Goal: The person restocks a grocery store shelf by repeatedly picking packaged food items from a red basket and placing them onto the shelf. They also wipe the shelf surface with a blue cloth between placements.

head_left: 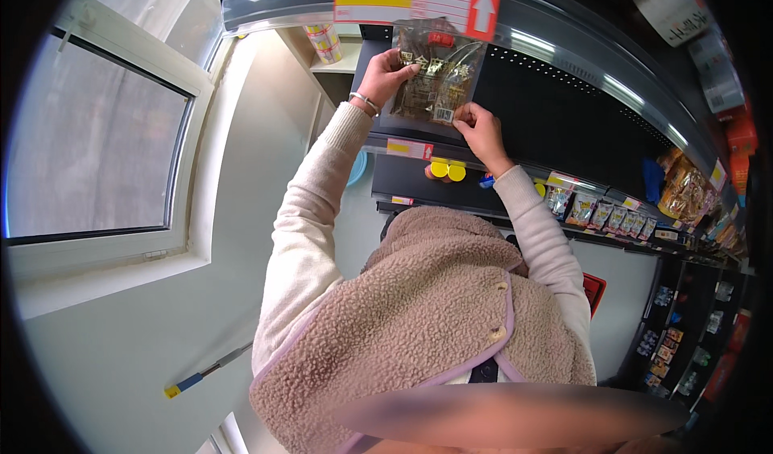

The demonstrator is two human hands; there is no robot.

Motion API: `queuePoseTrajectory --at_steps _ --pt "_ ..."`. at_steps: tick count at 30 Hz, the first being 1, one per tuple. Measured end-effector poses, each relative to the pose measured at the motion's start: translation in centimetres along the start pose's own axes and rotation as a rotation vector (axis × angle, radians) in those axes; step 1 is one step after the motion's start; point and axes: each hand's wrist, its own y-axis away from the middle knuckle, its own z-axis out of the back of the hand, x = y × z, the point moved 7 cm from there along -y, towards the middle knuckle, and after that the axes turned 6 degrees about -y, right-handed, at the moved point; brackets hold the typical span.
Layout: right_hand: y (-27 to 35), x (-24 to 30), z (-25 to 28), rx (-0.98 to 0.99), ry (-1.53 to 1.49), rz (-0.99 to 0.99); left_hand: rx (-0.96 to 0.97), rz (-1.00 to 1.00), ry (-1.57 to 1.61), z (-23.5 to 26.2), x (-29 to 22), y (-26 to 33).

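Observation:
A dark, partly see-through snack bag (435,80) with a red patch near its top is held upright at the left end of a black shelf. My left hand (385,77) grips the bag's left edge, thumb across its front; a bracelet circles that wrist. At the bag's lower right corner, my right hand (481,132) pinches the edge between thumb and fingers. The bag's top lies close under a large red, white and yellow price card (415,2) on the upper shelf's edge.
Black perforated shelf back (555,108) extends rightward. Yellow-lidded jars (448,170) and small snack packs (604,215) stand on the shelf below. A window (101,132) is at left. Below it a blue-and-yellow-ended pole (205,371) leans. More stocked shelves (684,333) line the right.

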Motion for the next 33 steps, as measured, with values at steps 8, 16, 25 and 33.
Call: queuePoseTrajectory --at_steps 8,16,25,33 --pt "0.8 0.7 -1.8 0.02 0.148 -0.038 -0.076 0.184 -0.237 3.0 5.8 -0.7" --pt "1.4 0.7 -1.7 -0.009 0.232 0.061 -0.397 -0.162 -1.183 -0.5 0.3 3.3" --pt "1.5 0.7 -2.0 0.021 0.255 0.147 -0.073 -0.165 -1.545 -7.6 2.0 3.8" --pt "7.7 4.1 4.8 0.004 -0.109 0.206 -0.025 -0.19 -1.658 -8.3 2.5 3.7"
